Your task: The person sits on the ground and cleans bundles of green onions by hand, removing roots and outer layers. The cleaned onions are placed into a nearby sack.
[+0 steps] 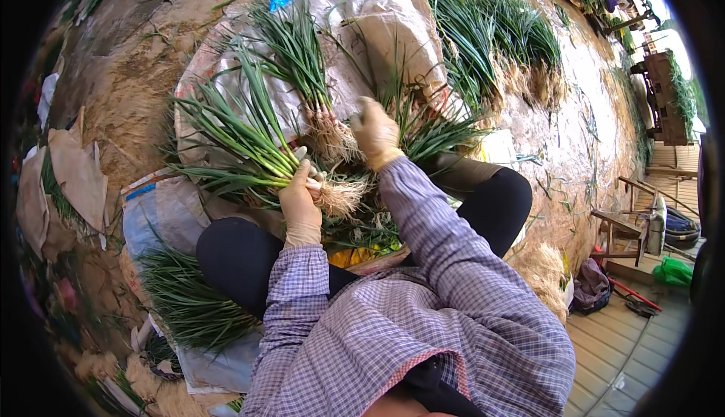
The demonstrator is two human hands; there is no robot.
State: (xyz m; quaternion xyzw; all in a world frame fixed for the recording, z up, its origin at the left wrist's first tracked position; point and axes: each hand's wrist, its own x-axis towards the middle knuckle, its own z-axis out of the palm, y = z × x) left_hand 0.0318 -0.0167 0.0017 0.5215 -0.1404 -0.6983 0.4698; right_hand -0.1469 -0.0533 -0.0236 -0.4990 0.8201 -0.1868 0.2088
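My left hand (300, 199), in a pale thin glove, is closed around a bunch of scallions (263, 162) just above the white bases. Its green leaves fan out to the upper left, and its pale stringy roots (341, 195) hang to the right. My right hand (375, 131), gloved too, is raised with curled fingers beside the roots of a second scallion bunch (308, 77). Whether anything is pinched in those fingers is hidden. That second bunch lies on a whitish woven sack (351, 4). Loose scallions (442, 137) lie just right of my right hand.
A long row of scallions (493, 32) lies on wet muddy ground (583, 117) at the upper right. Another scallion pile (192, 298) rests by my left knee. Cut roots (541, 278) are heaped by my right side. Wooden stools (620, 227) and a loaded cart (667, 97) stand far right.
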